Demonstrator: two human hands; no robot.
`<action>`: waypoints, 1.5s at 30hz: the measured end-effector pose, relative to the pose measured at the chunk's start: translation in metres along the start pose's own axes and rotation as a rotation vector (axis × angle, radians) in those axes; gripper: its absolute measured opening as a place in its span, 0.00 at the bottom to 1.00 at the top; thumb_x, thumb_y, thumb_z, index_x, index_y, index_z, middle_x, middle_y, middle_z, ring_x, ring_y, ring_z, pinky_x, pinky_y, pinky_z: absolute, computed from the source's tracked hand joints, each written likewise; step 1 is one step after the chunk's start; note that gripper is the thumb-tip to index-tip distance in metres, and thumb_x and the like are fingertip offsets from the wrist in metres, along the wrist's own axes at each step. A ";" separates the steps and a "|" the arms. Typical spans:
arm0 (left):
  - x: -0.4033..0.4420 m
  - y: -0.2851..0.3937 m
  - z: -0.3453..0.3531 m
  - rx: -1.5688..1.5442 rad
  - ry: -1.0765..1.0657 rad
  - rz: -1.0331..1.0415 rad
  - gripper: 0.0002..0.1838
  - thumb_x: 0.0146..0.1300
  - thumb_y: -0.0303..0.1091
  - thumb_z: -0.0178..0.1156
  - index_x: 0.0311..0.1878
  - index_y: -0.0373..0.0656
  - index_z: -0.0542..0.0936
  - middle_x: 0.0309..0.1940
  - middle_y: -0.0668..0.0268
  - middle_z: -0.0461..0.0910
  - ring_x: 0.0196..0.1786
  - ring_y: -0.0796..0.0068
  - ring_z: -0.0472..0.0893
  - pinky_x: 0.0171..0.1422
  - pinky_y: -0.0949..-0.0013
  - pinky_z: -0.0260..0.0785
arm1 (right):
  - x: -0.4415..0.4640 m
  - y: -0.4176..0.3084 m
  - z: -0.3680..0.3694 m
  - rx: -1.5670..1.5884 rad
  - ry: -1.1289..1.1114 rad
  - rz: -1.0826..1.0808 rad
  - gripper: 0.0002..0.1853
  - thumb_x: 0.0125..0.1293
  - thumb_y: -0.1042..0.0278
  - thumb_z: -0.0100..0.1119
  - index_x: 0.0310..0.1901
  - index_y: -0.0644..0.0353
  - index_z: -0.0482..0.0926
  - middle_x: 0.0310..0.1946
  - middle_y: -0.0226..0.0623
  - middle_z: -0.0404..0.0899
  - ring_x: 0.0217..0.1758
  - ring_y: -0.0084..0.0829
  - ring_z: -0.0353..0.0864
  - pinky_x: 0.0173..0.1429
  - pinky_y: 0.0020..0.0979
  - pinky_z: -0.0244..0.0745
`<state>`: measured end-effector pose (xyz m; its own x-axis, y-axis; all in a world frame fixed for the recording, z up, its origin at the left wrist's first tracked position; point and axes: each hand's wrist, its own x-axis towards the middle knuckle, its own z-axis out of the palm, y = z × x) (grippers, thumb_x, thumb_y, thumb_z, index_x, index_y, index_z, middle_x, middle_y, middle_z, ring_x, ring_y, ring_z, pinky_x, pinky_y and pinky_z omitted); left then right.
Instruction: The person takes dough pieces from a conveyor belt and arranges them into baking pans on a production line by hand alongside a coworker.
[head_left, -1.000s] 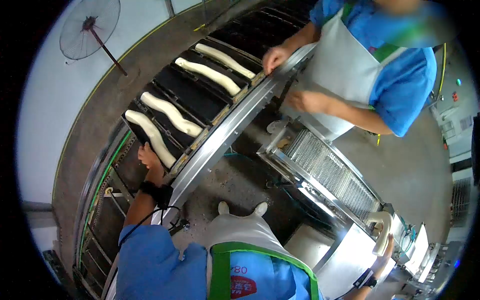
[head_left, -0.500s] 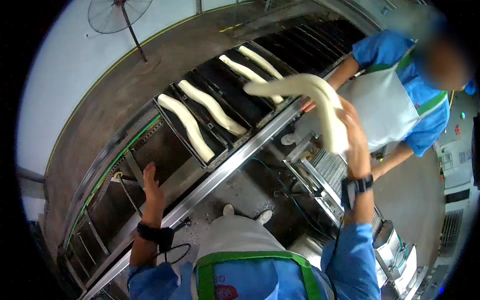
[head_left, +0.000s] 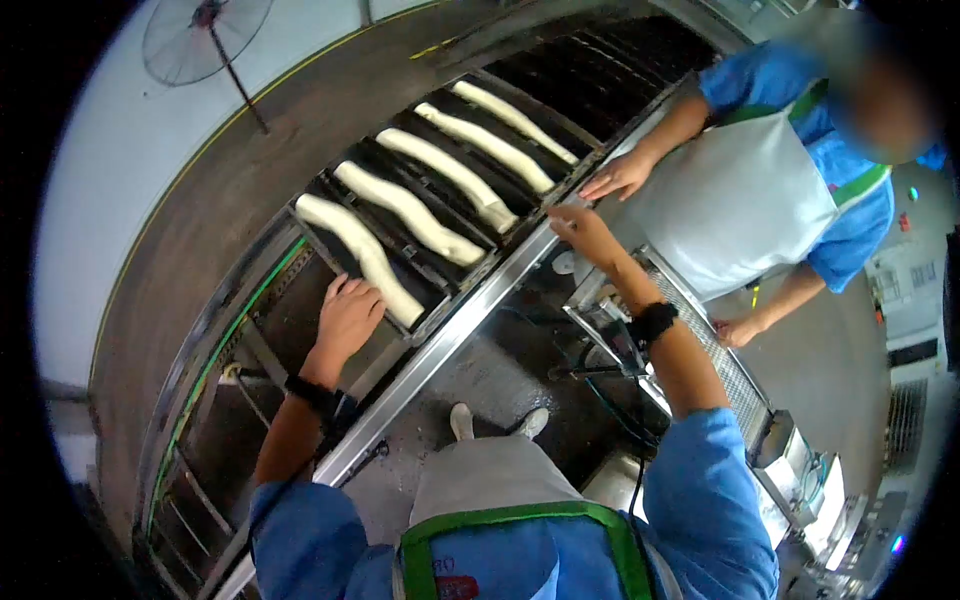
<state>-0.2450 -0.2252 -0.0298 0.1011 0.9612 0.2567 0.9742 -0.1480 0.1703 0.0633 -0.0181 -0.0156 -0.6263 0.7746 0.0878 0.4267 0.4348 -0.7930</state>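
Observation:
Several long pale dough ropes lie in black baking tins, one to a compartment. My left hand (head_left: 350, 312) rests by the near left edge of the end tin (head_left: 322, 245), its fingers stretched out beside the nearest dough rope (head_left: 362, 252). It holds nothing that I can see. Another dough rope (head_left: 452, 172) lies in a compartment near the middle of the row. My right hand (head_left: 590, 238) is over the metal rail (head_left: 500, 285), to the right of that rope's near end. It is empty, with its fingers loosely extended.
A co-worker in a white apron (head_left: 735, 215) stands at the right, one hand (head_left: 622, 178) near the rail. A mesh conveyor (head_left: 700, 325) runs below that person. More dark tins (head_left: 600, 75) continue farther along the line. A fan (head_left: 207, 35) stands behind.
The dough rope my right hand carried now lies in the middle compartment, released. That hand has moved left and down. My left hand has come up to the end tin.

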 end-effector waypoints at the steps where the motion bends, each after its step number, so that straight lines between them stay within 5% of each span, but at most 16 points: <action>1: 0.001 0.001 -0.001 0.008 0.000 -0.006 0.08 0.50 0.35 0.49 0.26 0.42 0.73 0.31 0.66 0.72 0.43 0.70 0.68 0.54 0.63 0.51 | -0.012 0.006 -0.005 -0.007 0.020 0.013 0.16 0.53 0.65 0.50 0.41 0.66 0.70 0.38 0.43 0.71 0.39 0.31 0.71 0.44 0.27 0.64; 12: -0.132 -0.037 -0.027 0.249 0.104 -0.137 0.06 0.48 0.32 0.48 0.23 0.40 0.70 0.28 0.62 0.69 0.38 0.62 0.67 0.41 0.61 0.56 | -0.067 0.037 0.015 0.364 -0.165 0.313 0.13 0.55 0.66 0.47 0.41 0.64 0.70 0.34 0.34 0.73 0.37 0.24 0.70 0.39 0.23 0.65; 16: -0.229 -0.068 -0.051 0.237 0.010 -0.382 0.07 0.49 0.33 0.48 0.24 0.39 0.71 0.26 0.61 0.70 0.35 0.61 0.68 0.37 0.61 0.58 | -0.067 0.036 0.018 0.384 -0.274 0.412 0.14 0.55 0.65 0.47 0.41 0.63 0.69 0.35 0.34 0.72 0.36 0.23 0.70 0.37 0.23 0.66; 17: -0.255 -0.076 -0.050 -0.177 0.254 -0.735 0.08 0.49 0.33 0.48 0.24 0.39 0.71 0.23 0.60 0.70 0.32 0.61 0.68 0.34 0.62 0.58 | -0.070 0.042 0.017 0.399 -0.292 0.411 0.14 0.56 0.64 0.46 0.41 0.63 0.69 0.35 0.34 0.72 0.35 0.22 0.70 0.37 0.23 0.66; 19: -0.315 -0.101 -0.061 -0.125 0.204 -0.837 0.09 0.50 0.34 0.47 0.24 0.37 0.70 0.19 0.59 0.68 0.26 0.60 0.67 0.29 0.63 0.58 | -0.080 0.047 0.010 0.396 -0.282 0.398 0.14 0.56 0.64 0.46 0.41 0.63 0.69 0.34 0.33 0.72 0.35 0.22 0.70 0.36 0.22 0.67; 20: -0.332 -0.121 -0.077 0.355 -0.069 -0.571 0.10 0.51 0.35 0.48 0.24 0.36 0.70 0.17 0.58 0.67 0.23 0.60 0.65 0.27 0.64 0.57 | -0.085 0.048 0.005 0.399 -0.292 0.385 0.15 0.55 0.63 0.46 0.41 0.63 0.69 0.33 0.33 0.72 0.35 0.21 0.70 0.36 0.22 0.67; 21: -0.324 -0.137 -0.091 0.348 -0.062 -0.557 0.10 0.51 0.35 0.48 0.24 0.36 0.70 0.17 0.58 0.67 0.23 0.60 0.65 0.27 0.64 0.57 | -0.091 0.032 -0.004 0.347 -0.230 0.426 0.15 0.55 0.64 0.47 0.41 0.64 0.69 0.32 0.33 0.73 0.33 0.21 0.70 0.34 0.21 0.67; 25: -0.297 -0.185 -0.162 0.214 -0.260 -0.938 0.11 0.51 0.35 0.47 0.25 0.34 0.69 0.16 0.55 0.66 0.22 0.59 0.63 0.26 0.64 0.55 | -0.120 0.065 -0.031 0.354 -0.187 0.497 0.16 0.55 0.63 0.47 0.42 0.65 0.69 0.32 0.35 0.73 0.32 0.23 0.71 0.33 0.23 0.68; 26: -0.279 -0.172 -0.172 0.178 -0.324 -1.040 0.12 0.51 0.35 0.47 0.26 0.33 0.69 0.16 0.54 0.65 0.22 0.59 0.63 0.26 0.63 0.55 | -0.130 0.070 -0.043 0.361 -0.191 0.506 0.16 0.55 0.63 0.47 0.42 0.65 0.69 0.32 0.35 0.73 0.32 0.23 0.71 0.33 0.23 0.68; 27: -0.243 -0.172 -0.176 0.026 -0.155 -1.045 0.13 0.53 0.35 0.46 0.24 0.32 0.67 0.15 0.52 0.62 0.22 0.59 0.62 0.26 0.63 0.52 | -0.139 0.074 -0.052 0.378 -0.128 0.546 0.16 0.55 0.63 0.47 0.42 0.65 0.69 0.32 0.35 0.74 0.33 0.23 0.72 0.34 0.23 0.68; 28: -0.191 -0.149 -0.171 0.047 0.123 -0.724 0.14 0.55 0.36 0.44 0.24 0.32 0.65 0.15 0.51 0.60 0.22 0.59 0.61 0.28 0.63 0.52 | -0.148 0.077 -0.061 0.393 -0.067 0.585 0.16 0.55 0.62 0.47 0.42 0.65 0.69 0.33 0.35 0.74 0.34 0.24 0.72 0.35 0.23 0.68; 29: -0.130 -0.122 -0.174 0.036 0.043 -0.661 0.15 0.55 0.38 0.44 0.26 0.33 0.66 0.17 0.53 0.61 0.23 0.58 0.61 0.30 0.66 0.54 | -0.156 0.081 -0.070 0.399 -0.072 0.590 0.16 0.55 0.62 0.47 0.42 0.65 0.69 0.33 0.35 0.74 0.34 0.24 0.72 0.35 0.23 0.68; 32: 0.017 -0.045 -0.141 -0.351 -0.032 -0.560 0.14 0.56 0.36 0.46 0.35 0.33 0.70 0.30 0.63 0.70 0.35 0.75 0.68 0.42 0.77 0.57 | -0.192 0.089 -0.093 0.400 0.032 0.662 0.16 0.56 0.62 0.46 0.42 0.64 0.69 0.34 0.35 0.74 0.36 0.25 0.72 0.36 0.23 0.68; 37: 0.179 0.053 -0.045 -0.644 -0.243 0.010 0.14 0.57 0.35 0.44 0.41 0.34 0.69 0.41 0.60 0.69 0.47 0.69 0.67 0.52 0.73 0.55 | -0.267 0.094 -0.133 0.418 0.212 0.763 0.15 0.57 0.64 0.45 0.42 0.64 0.69 0.34 0.34 0.73 0.37 0.24 0.71 0.37 0.23 0.67; 40: 0.259 0.088 0.021 -0.814 -0.438 0.072 0.20 0.59 0.42 0.41 0.46 0.35 0.66 0.46 0.61 0.65 0.52 0.71 0.62 0.56 0.75 0.50 | -0.319 0.097 -0.149 0.408 0.359 0.861 0.15 0.57 0.64 0.45 0.42 0.65 0.69 0.33 0.33 0.73 0.36 0.23 0.71 0.35 0.22 0.67; 45: 0.395 0.099 0.148 -0.613 -0.441 0.069 0.25 0.56 0.51 0.40 0.47 0.38 0.67 0.49 0.61 0.63 0.54 0.67 0.61 0.56 0.68 0.51 | -0.373 0.089 -0.152 0.522 0.598 0.972 0.14 0.57 0.64 0.46 0.38 0.66 0.70 0.31 0.34 0.73 0.31 0.22 0.72 0.34 0.21 0.67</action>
<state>-0.0790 0.1747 -0.0524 0.3548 0.9299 -0.0968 0.6890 -0.1901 0.6994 0.4343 -0.1986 -0.0268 0.2540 0.8184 -0.5155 0.1504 -0.5599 -0.8148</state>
